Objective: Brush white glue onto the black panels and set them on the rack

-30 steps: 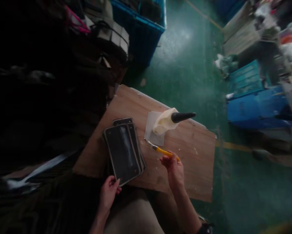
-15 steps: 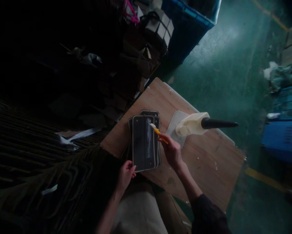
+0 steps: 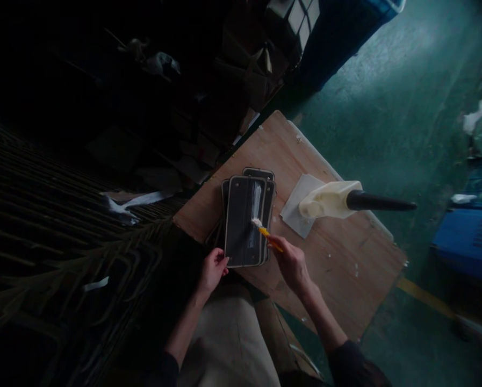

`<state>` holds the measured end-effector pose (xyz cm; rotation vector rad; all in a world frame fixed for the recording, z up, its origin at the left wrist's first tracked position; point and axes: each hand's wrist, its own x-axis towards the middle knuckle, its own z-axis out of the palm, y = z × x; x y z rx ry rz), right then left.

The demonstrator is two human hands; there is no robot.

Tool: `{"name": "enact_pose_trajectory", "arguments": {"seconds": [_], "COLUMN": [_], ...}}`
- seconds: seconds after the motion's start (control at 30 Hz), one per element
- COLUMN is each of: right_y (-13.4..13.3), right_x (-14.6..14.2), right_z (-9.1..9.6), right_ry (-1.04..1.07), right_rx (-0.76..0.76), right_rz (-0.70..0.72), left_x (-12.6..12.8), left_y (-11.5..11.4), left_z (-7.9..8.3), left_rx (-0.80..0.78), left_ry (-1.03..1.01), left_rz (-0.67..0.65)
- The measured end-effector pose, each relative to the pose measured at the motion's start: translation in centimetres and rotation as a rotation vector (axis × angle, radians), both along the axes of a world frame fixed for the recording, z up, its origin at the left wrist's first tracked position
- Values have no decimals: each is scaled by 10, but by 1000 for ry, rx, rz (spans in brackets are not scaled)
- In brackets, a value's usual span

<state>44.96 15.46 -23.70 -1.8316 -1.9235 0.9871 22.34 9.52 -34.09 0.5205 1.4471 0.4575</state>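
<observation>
A stack of dark rectangular panels (image 3: 243, 217) with pale edges lies on a wooden board (image 3: 337, 269). My left hand (image 3: 213, 269) grips the near left corner of the top panel. My right hand (image 3: 291, 263) is closed on a small yellow-handled brush (image 3: 267, 234); its white bristles touch the right half of the top panel, where a pale wet streak runs lengthwise. A cream squeeze bottle (image 3: 329, 199) with a long black nozzle lies on its side on a white sheet (image 3: 299, 207) to the right of the stack.
Dark stacked goods and boxes (image 3: 241, 75) crowd the left and back edge of the board. A blue crate (image 3: 466, 242) stands on the green floor at right, another blue bin (image 3: 345, 27) at the top. My lap lies under the board's near edge.
My right hand brought the brush from the bare board onto the top panel, then drew it down the panel toward me, leaving a pale streak. The camera view swung left.
</observation>
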Motion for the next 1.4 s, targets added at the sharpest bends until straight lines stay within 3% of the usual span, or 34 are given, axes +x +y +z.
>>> {"name": "enact_pose_trajectory", "arguments": {"seconds": [0.13, 0.23, 0.3, 0.4, 0.57, 0.67, 0.77, 0.9, 1.03, 1.1, 1.17, 1.23, 1.33, 1.4], "right_y": [-52, -65, -55, -16, 58, 82, 86, 59, 21, 18, 30, 54, 88, 98], "right_x": [-1, -6, -10, -11, -8, -10, -16, -21, -23, -23, -25, -29, -36, -41], "right_z": [18, 26, 26, 18, -1, -10, -19, -21, 1, 14, 20, 17, -2, -17], "right_ry": [-17, 16, 61, 84, 125, 97, 73, 7, 14, 52, 103, 135, 106, 74], "right_rx": [-135, -248, -307, -283, -9, 160, 229, 163, -76, -178, -166, -42, 152, 205], "right_rz": [125, 173, 201, 215, 57, 10, 11, 103, 196, 193, 153, 104, 77, 92], "left_x": [1, 1, 1, 1, 0, 0, -1, -2, -2, -2, -2, -2, -1, -1], "left_y": [2, 2, 1, 0, -1, -1, -1, -2, -4, -3, -3, -2, -1, 0], "left_z": [3, 3, 1, -3, -7, -6, -6, -8, -9, -9, -8, -7, -6, -5], "left_rx": [1, -9, -16, -28, -29, -24, -22, -27, -37, -33, -25, -17, -21, -30], "left_ry": [-4, -13, -16, -17, -13, -11, -9, -19, -38, -44, -37, -23, -12, -10], "left_rz": [2, -2, -3, 0, -8, -15, -16, -9, 22, 32, 29, 15, 0, -2]}}
